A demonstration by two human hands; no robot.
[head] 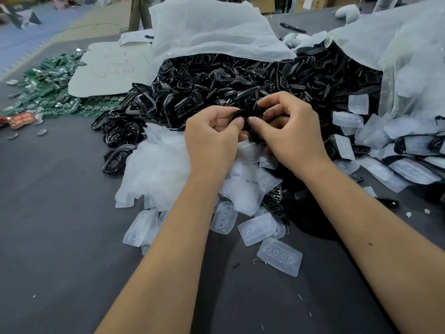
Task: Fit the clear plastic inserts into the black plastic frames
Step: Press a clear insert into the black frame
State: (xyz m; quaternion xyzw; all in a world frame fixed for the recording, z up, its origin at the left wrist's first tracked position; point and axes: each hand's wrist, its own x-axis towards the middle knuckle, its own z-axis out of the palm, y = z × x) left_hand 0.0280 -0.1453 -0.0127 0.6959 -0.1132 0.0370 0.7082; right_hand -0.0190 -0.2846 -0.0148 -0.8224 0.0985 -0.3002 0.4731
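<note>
Both my hands hold one black plastic frame above the table's middle. My left hand pinches its left end between thumb and fingers. My right hand curls round its right end, thumb pressing on the frame's front. Whether a clear insert sits inside it is hidden by my fingers. A big heap of black frames spills from a white bag behind. Loose clear inserts with round holes lie scattered under and in front of my wrists.
A white plastic bag opens over the frame heap. At the right, fitted frames with inserts pile beside another clear bag. Green circuit boards and a white sheet lie at the left. The table is dark grey.
</note>
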